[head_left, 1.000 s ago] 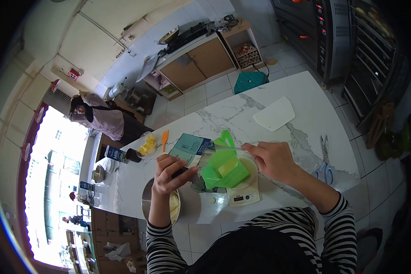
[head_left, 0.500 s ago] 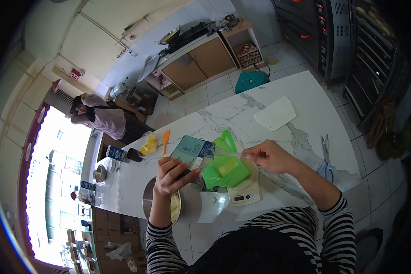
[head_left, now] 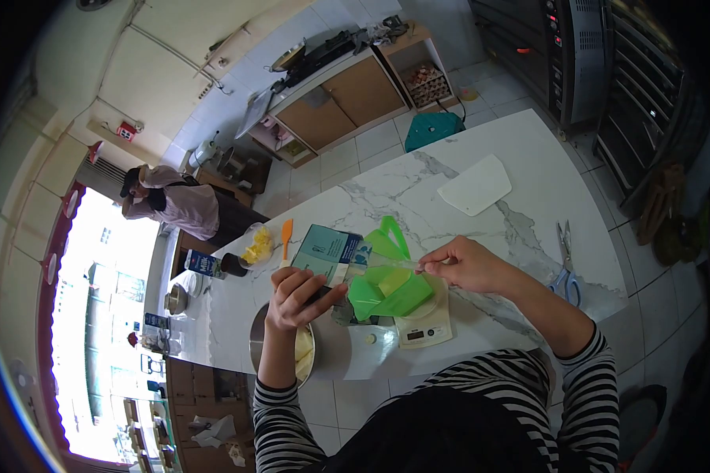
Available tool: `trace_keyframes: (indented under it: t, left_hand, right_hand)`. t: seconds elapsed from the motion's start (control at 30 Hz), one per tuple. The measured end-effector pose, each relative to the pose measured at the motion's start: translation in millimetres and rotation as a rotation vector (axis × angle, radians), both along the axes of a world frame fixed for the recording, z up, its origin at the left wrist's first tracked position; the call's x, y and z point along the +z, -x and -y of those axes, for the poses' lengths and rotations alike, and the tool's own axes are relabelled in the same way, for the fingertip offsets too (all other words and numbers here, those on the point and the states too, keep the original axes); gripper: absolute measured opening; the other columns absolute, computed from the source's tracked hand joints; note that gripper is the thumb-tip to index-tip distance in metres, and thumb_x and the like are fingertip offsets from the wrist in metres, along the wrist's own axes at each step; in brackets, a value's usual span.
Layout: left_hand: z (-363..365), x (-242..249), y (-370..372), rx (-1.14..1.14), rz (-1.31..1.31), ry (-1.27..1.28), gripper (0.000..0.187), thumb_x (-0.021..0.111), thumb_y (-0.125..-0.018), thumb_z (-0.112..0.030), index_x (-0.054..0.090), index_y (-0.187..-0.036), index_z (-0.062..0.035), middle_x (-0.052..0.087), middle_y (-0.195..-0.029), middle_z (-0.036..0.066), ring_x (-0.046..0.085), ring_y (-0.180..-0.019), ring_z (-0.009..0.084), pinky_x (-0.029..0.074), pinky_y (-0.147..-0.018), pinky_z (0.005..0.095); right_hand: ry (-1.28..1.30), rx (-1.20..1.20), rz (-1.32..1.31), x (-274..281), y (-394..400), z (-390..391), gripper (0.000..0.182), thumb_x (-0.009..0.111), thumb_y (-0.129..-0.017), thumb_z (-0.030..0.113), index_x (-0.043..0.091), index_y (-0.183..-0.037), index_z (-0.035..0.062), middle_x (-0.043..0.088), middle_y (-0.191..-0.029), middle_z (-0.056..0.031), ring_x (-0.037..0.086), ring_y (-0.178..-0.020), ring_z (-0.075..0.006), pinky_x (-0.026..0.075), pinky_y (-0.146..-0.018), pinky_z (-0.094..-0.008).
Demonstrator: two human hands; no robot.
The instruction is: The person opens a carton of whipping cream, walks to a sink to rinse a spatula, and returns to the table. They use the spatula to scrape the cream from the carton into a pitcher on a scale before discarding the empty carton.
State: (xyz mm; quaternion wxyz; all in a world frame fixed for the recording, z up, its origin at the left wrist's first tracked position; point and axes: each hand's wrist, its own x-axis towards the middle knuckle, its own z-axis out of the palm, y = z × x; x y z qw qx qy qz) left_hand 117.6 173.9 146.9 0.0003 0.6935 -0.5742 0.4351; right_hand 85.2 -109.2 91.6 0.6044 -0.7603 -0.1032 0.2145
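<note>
My left hand [head_left: 301,299] is wrapped around a teal and dark blue box [head_left: 325,251], tilted over the counter. Clear plastic [head_left: 386,262] stretches out of the box toward the right, and my right hand [head_left: 467,266] pinches its far end. Just beneath the plastic, a light green plastic jug [head_left: 398,296] with a loop handle holds something pale yellow. It sits on a white kitchen scale [head_left: 426,331], whose small display faces me. A steel bowl [head_left: 258,335] with pale yellow contents is partly hidden behind my left forearm.
On the marble counter [head_left: 355,206] lie a white scraper [head_left: 476,186], blue-handled scissors [head_left: 565,272] and an orange spatula [head_left: 287,240]. A bag of yellow pieces [head_left: 257,247], a dark cup [head_left: 233,265] and a milk carton [head_left: 203,264] stand left. Another person [head_left: 185,201] is beyond the counter.
The box has shifted slightly up and left, while my right hand keeps its pinch. More of the clear plastic now shows stretched between them.
</note>
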Motion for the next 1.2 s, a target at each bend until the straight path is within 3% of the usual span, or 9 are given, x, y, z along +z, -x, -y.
trace_keyframes:
  t: [0.1, 0.3, 0.37, 0.5, 0.6, 0.7, 0.8, 0.87, 1.2]
  left_hand:
    - [1, -1, -3, 0.010, -0.013, -0.013, 0.034, 0.074, -0.061, -0.018, 0.064, -0.093, -0.0224, 0.049, -0.091, -0.001, 0.048, -0.081, 0.0147, 0.042, -0.068, 0.0289]
    - [1, -3, -8, 0.020, -0.060, 0.003, 0.036, 0.073, -0.059, -0.016, 0.065, -0.093, -0.0200, 0.049, -0.090, 0.000, 0.048, -0.080, 0.0156, 0.042, -0.068, 0.0298]
    - [1, -2, -9, 0.023, -0.082, 0.012, 0.038, 0.073, -0.057, -0.016, 0.065, -0.094, -0.0197, 0.049, -0.090, 0.000, 0.048, -0.079, 0.0159, 0.042, -0.068, 0.0299]
    - [5, -1, -9, 0.009, -0.125, 0.045, 0.038, 0.072, -0.056, -0.014, 0.064, -0.092, -0.0185, 0.049, -0.089, 0.001, 0.049, -0.078, 0.0167, 0.042, -0.068, 0.0304]
    - [5, 1, -11, 0.007, -0.132, 0.063, 0.039, 0.071, -0.055, -0.010, 0.064, -0.093, -0.0177, 0.049, -0.089, 0.001, 0.049, -0.078, 0.0175, 0.042, -0.067, 0.0309]
    - [0, 1, -14, 0.022, -0.137, 0.077, 0.046, 0.070, -0.051, -0.004, 0.063, -0.095, -0.0172, 0.049, -0.089, 0.002, 0.050, -0.078, 0.0186, 0.043, -0.067, 0.0315]
    - [-6, -1, -15, 0.063, -0.167, 0.111, 0.053, 0.070, -0.047, 0.000, 0.062, -0.097, -0.0171, 0.050, -0.090, 0.003, 0.050, -0.080, 0.0198, 0.044, -0.068, 0.0326]
    - [-6, 0, -15, 0.089, -0.195, 0.141, 0.056, 0.070, -0.045, 0.001, 0.062, -0.098, -0.0170, 0.050, -0.090, 0.003, 0.050, -0.080, 0.0206, 0.044, -0.069, 0.0334]
    - [-2, 13, -11, 0.290, -0.383, 0.139, 0.059, 0.074, -0.045, -0.002, 0.061, -0.100, -0.0152, 0.052, -0.093, 0.005, 0.052, -0.083, 0.0240, 0.045, -0.072, 0.0343]
  right_hand:
    - [0.080, -0.030, 0.117, 2, 1, -6, 0.026, 0.052, -0.083, 0.025, 0.064, -0.101, 0.0107, 0.063, -0.072, -0.0102, 0.056, -0.061, -0.0173, 0.042, -0.060, -0.0291]
    - [0.252, -0.022, 0.260, 15, 9, -11, 0.023, 0.053, -0.083, 0.025, 0.065, -0.100, 0.0140, 0.058, -0.059, -0.0076, 0.054, -0.054, -0.0200, 0.042, -0.055, -0.0321]
    - [0.148, 0.012, 0.394, 5, 8, -11, 0.022, 0.053, -0.083, 0.022, 0.065, -0.099, 0.0148, 0.055, -0.055, -0.0070, 0.051, -0.049, -0.0197, 0.040, -0.052, -0.0324]
    - [0.113, 0.052, 0.386, 1, -1, -6, 0.021, 0.054, -0.083, 0.021, 0.065, -0.100, 0.0144, 0.056, -0.056, -0.0069, 0.049, -0.049, -0.0171, 0.040, -0.051, -0.0303]
    - [0.081, 0.121, 0.346, -7, -9, 3, 0.021, 0.055, -0.083, 0.020, 0.064, -0.101, 0.0137, 0.060, -0.061, -0.0067, 0.051, -0.051, -0.0149, 0.041, -0.054, -0.0273]
    - [-0.136, 0.124, 0.375, -23, -14, 13, 0.022, 0.057, -0.081, 0.011, 0.063, -0.102, 0.0071, 0.065, -0.075, -0.0089, 0.048, -0.053, -0.0082, 0.041, -0.054, -0.0210]
    - [-0.114, 0.037, 0.400, -22, -10, 22, 0.021, 0.057, -0.081, 0.019, 0.065, -0.099, 0.0124, 0.065, -0.074, -0.0086, 0.054, -0.055, -0.0150, 0.042, -0.057, -0.0256]
    - [0.076, -0.106, 0.511, -13, -2, 24, 0.020, 0.057, -0.080, 0.017, 0.065, -0.098, 0.0127, 0.064, -0.074, -0.0073, 0.054, -0.053, -0.0171, 0.042, -0.054, -0.0270]
    - [0.242, -0.309, 0.936, -24, 9, 12, 0.025, 0.061, -0.074, 0.013, 0.065, -0.098, 0.0170, 0.050, -0.053, -0.0025, 0.048, -0.047, -0.0173, 0.040, -0.045, -0.0297]
